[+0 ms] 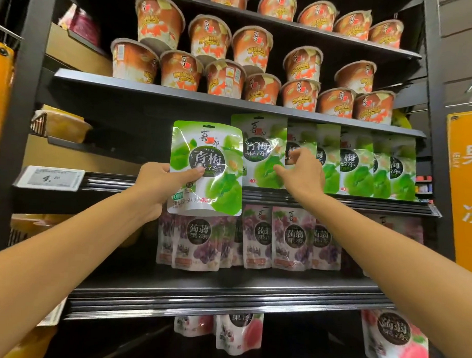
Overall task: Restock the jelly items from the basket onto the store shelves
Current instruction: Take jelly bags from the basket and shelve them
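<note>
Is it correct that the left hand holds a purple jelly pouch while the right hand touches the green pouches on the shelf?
Not quite. In the head view, the pouch in the left hand is green, not purple. The right hand does touch the green pouches on the shelf.

A shop aisle: black metal shelves [179, 91] carry rows of identical jelly cups [180, 69] and green pouches [355, 167], with a price tag [51, 178] clipped to a shelf edge.

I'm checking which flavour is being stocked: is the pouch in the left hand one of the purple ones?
No: the left hand holds a green pouch, matching the green pouches on the shelf the right hand touches.
</note>
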Tool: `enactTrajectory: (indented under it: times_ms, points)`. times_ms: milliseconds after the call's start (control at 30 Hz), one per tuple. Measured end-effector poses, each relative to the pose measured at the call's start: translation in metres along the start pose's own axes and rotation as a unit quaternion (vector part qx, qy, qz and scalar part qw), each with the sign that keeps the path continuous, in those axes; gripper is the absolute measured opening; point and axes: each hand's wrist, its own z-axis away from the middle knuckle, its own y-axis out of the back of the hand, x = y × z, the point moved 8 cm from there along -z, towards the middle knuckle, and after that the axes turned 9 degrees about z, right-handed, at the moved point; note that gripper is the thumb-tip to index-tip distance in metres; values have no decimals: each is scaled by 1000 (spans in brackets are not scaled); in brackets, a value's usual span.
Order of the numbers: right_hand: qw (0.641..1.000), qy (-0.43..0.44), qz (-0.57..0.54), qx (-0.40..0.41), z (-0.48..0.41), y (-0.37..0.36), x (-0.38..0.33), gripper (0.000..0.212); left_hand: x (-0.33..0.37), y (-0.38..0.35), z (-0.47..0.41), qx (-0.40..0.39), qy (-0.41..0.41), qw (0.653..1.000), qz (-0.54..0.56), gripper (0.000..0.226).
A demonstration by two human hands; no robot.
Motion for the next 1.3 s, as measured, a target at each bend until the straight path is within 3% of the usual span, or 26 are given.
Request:
enactTrajectory:
  times_ms: [67,167,233,267,367,467,533,600,667,800,867,967,1033,1133,1300]
  points:
    - [997,27,-67,29,5,6,-15,26,3,-3,-7,2,0,1000,-11,30]
    - [964,19,-206,-167,21,-23,-45,45,9,-12,-17,8,-8,999,-32,34]
    - [924,-23,-256,-283,36,-43,-58,41,13,-18,-23,20,-18,998,-51,37]
    - [912,-41,-276,-300,37,-48,-62,37,15,-20,-26,27,-18,998,-61,40]
    - [901,-92,-325,-274,27,-50,-64,39,20,-24,-38,26,-21,997,-76,48]
    - [886,-131,-370,-249,11,-50,-66,48,37,-30,-35,16,-128,982,-136,46]
    - [890,-138,-372,-223,-1,-49,-67,52,50,-40,-18,0,-267,931,-250,48]
    - [910,-130,-343,-193,-11,-48,-67,51,51,-57,1,-42,-385,850,-357,41]
    - [932,-112,-304,-165,-16,-48,-68,42,36,-70,7,-81,-405,798,-438,41]
    - [945,-78,-281,-149,-9,-60,-70,27,5,-76,5,-81,-386,747,-536,48]
    - [948,-72,-273,-150,-6,-66,-66,28,-6,-74,4,-84,-377,740,-550,52]
    - [950,-79,-253,-163,-2,-67,-59,47,-10,-70,3,-75,-379,737,-555,52]
    - [966,-54,-215,-132,-2,-58,-56,51,-11,-69,5,-72,-383,732,-559,51]
    - [985,-21,-157,-72,1,-42,-54,40,-13,-67,9,-72,-386,728,-562,51]
    - [991,1,-126,-52,12,-36,-48,28,-11,-68,16,-68,-393,727,-559,47]
